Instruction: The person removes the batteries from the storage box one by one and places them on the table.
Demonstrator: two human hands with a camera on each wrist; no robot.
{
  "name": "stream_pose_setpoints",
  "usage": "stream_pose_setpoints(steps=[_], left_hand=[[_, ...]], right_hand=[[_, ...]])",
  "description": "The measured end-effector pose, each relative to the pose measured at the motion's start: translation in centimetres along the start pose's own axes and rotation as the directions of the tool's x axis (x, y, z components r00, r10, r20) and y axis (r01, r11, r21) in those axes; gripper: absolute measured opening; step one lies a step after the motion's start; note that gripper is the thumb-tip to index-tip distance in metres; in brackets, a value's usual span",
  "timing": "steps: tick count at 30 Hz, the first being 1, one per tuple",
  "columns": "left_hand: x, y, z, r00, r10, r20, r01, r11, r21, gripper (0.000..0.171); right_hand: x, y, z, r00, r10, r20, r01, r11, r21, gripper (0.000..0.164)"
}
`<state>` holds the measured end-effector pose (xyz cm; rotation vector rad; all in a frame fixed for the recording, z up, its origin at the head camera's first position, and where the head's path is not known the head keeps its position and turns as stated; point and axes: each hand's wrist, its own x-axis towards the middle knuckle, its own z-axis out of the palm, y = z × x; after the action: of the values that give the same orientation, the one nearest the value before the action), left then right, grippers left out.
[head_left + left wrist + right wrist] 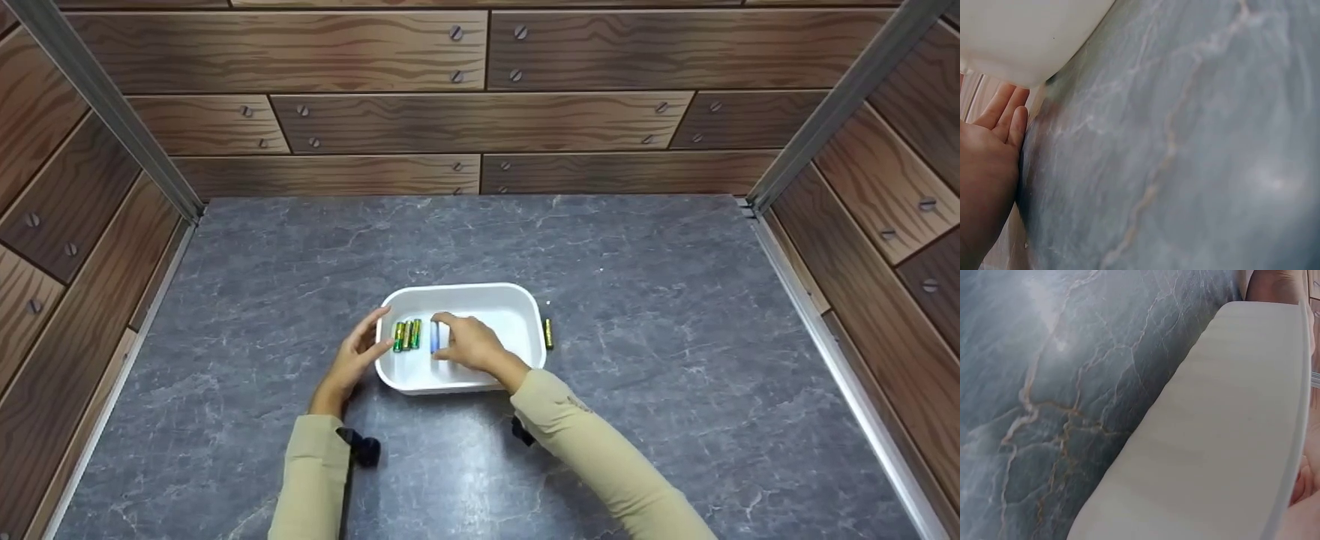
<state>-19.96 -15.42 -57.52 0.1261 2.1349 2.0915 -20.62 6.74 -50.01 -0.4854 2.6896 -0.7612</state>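
Observation:
A white plastic tray (469, 388) stands on the table. Three green and gold batteries (407, 335) lie side by side at its left end. My right hand (474, 343) reaches into the tray and pinches a blue battery (434, 339) lengthwise between thumb and fingertips, to the right of that row. At the tray's left end, my left hand (354, 364) touches the rim with fingers fairly straight and the thumb tip over the edge. In the left wrist view, fingers (1002, 109) extend below the tray's outer wall (1033, 34). The tray wall (1202, 422) hides most of the right hand's work in the right wrist view.
Another green and gold battery (549, 334) lies on the grey marbled table (660, 315), just outside the tray's right wall. Wood-patterned panels (375, 124) enclose the back and sides, with metal posts (825, 112) at the rear corners.

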Motion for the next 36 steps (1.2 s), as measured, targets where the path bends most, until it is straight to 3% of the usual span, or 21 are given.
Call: stream_pose_setpoints(steps=[10,22,31,36], left_hand=[[-0.2,0.0,-0.1,1.000,0.002,-0.013,-0.002,1.000,0.000,0.057],[-0.2,0.2,0.0,0.999,-0.035,-0.010,0.035,0.999,0.006,0.058],[-0.3,-0.4,-0.1,0.998,0.066,-0.008,-0.065,0.998,0.014,0.061],[-0.3,-0.3,-0.1,0.999,0.053,-0.001,-0.053,0.999,-0.005,0.061]], right_hand=[[-1.5,0.4,-1.4,0.997,-0.072,-0.026,0.074,0.995,0.068,0.058],[-2.9,1.6,-2.9,0.994,-0.101,-0.046,0.105,0.991,0.088,0.057],[-3.9,2.6,-3.5,0.989,-0.133,-0.069,0.139,0.986,0.095,0.056],[-4.5,3.3,-3.7,0.988,-0.131,-0.084,0.140,0.984,0.111,0.057]])
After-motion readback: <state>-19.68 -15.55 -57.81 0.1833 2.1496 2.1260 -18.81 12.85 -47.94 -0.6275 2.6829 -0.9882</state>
